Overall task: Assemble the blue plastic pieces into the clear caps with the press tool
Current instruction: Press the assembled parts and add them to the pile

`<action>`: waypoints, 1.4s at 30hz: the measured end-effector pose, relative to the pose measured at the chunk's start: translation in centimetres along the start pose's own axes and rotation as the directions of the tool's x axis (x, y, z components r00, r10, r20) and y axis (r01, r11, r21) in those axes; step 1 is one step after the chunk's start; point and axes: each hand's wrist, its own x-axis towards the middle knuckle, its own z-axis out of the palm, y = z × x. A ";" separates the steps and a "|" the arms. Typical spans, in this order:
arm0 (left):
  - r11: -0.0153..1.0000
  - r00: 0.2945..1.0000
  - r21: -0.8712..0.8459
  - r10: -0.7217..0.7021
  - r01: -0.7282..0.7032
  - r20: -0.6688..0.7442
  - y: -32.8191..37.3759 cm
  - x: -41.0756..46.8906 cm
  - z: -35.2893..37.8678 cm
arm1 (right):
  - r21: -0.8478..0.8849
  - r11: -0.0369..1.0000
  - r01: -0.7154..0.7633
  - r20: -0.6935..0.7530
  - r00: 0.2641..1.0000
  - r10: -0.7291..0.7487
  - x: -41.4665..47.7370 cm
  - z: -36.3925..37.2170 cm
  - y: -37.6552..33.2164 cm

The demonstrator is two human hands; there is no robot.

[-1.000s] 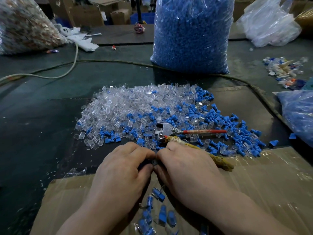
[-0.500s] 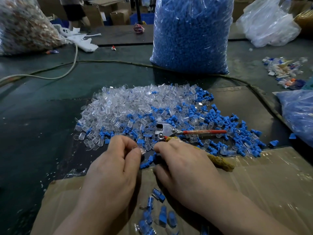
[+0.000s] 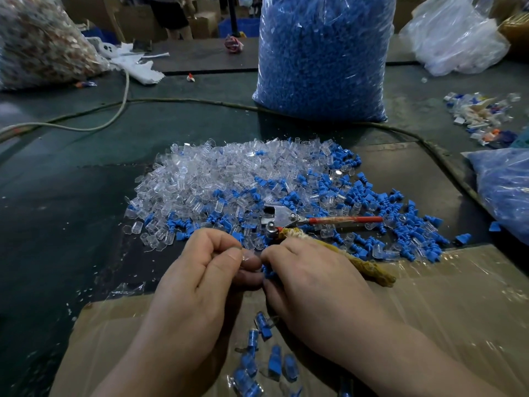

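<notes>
Nearest, on the cardboard (image 3: 429, 325), a few joined pieces (image 3: 259, 328) lie between the wrists. Just beyond them the left hand (image 3: 200, 282) pinches a clear cap (image 3: 246, 255) between thumb and fingertips. The right hand (image 3: 312, 279) has its grip closed on a blue piece (image 3: 267, 272), and the two parts meet between the hands.

The risk here is a crooked start. The cap looks small and slick, so a blue piece that goes in tilted may jam, or pop from the pinch and drop among the loose ones.

The press tool (image 3: 286, 219) lies unheld just past the knuckles, on the pile (image 3: 229, 181). Reaching for it means one hand lets go, and a half-seated pair could come apart. Farther back, the bag (image 3: 323, 53) of blue stock stands on the tabletop (image 3: 86, 196), well apart.
</notes>
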 end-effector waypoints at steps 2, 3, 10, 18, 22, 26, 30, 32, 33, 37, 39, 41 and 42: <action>0.998 1.000 -0.054 -0.026 0.025 -0.009 -0.2 0.0 0.1 | 0.017 1.000 0.009 -0.010 1.000 -0.009 0.0 0.0 0.0; 0.998 1.000 -0.063 -0.028 0.027 -0.012 -0.2 0.1 0.1 | 0.022 1.000 0.021 -0.014 1.000 -0.021 0.0 -0.1 0.0; 0.960 0.990 -0.277 -0.072 0.036 -0.124 -0.1 0.6 -0.2 | 0.149 0.988 -0.028 -0.053 0.998 0.036 -0.4 -0.9 0.1; 0.907 0.997 -0.415 -0.072 0.065 -0.001 0.2 0.5 -0.1 | 0.811 0.546 -0.209 0.084 0.966 0.246 -1.3 -1.4 0.7; 0.891 0.997 -0.447 -0.072 0.079 0.032 0.3 0.4 -0.1 | 0.887 0.433 -0.158 0.057 0.970 0.238 -1.3 -1.4 0.7; 0.925 0.999 -0.378 -0.053 0.050 0.002 0.7 0.1 -0.1 | 0.945 0.294 -0.144 0.074 0.968 0.239 -1.4 -1.6 0.5; 0.919 0.996 -0.387 -0.056 0.078 0.068 0.6 -0.1 0.1 | 0.983 0.124 -0.138 0.109 0.970 0.219 -1.3 -1.9 -0.1; 0.912 0.990 -0.396 -0.060 0.107 0.130 0.6 -0.3 0.4 | 0.981 0.142 -0.135 0.103 0.971 0.216 -1.4 -2.1 -0.3; 0.911 0.988 -0.397 -0.057 0.109 0.141 0.6 -0.4 0.4 | 0.977 0.166 -0.132 0.094 0.972 0.217 -1.5 -2.2 -0.3; 0.920 0.991 -0.384 -0.027 0.075 0.130 0.7 -0.4 0.5 | 0.838 0.536 -0.099 -0.030 0.974 0.227 -1.7 -2.2 -0.3; 0.919 0.992 -0.387 -0.024 0.072 0.127 0.7 -0.4 0.4 | 0.744 0.664 -0.072 -0.080 0.977 0.197 -1.8 -2.1 -0.3; 0.944 0.994 -0.330 0.013 0.024 0.109 0.7 -0.5 0.5 | 0.630 0.776 -0.019 -0.163 0.974 0.156 -1.7 -1.9 -0.1; 0.964 0.995 -0.265 0.045 -0.020 0.089 0.6 -0.6 0.5 | 0.558 0.830 0.012 -0.205 0.971 0.123 -1.7 -1.9 -0.1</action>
